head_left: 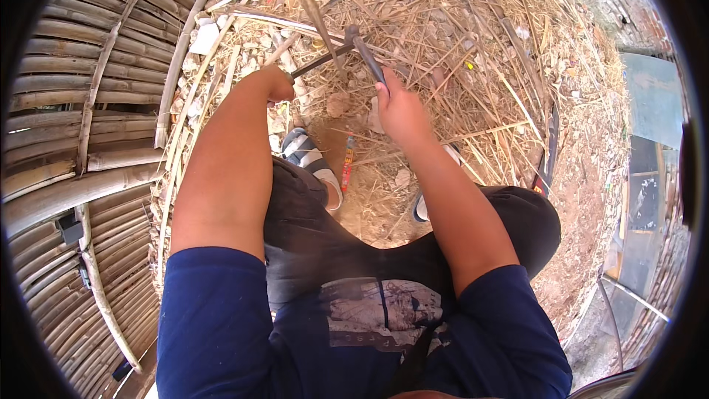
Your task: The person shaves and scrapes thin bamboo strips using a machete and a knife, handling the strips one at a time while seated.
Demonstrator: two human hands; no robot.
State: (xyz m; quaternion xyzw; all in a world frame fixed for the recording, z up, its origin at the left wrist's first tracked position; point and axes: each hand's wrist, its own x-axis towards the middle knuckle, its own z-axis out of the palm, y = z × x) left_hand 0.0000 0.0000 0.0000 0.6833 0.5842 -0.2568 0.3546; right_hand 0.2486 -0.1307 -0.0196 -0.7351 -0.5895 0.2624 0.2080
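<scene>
My left hand is closed round the near end of a long dark metal blade or bar, its grip hidden in my fingers. The bar slants up and right across a split bamboo pole that comes in from the top. My right hand grips a hammer by its dark handle. The hammer's head is at the bar's far end; whether they touch I cannot tell. Both hands are over the straw-strewn ground, in front of my bent knees.
Straw and bamboo splinters litter the ground. A bamboo slat wall rises on the left. Between my sandalled feet lies a red wrapper strip. A long dark object lies right of my right knee; grey-blue panels stand at far right.
</scene>
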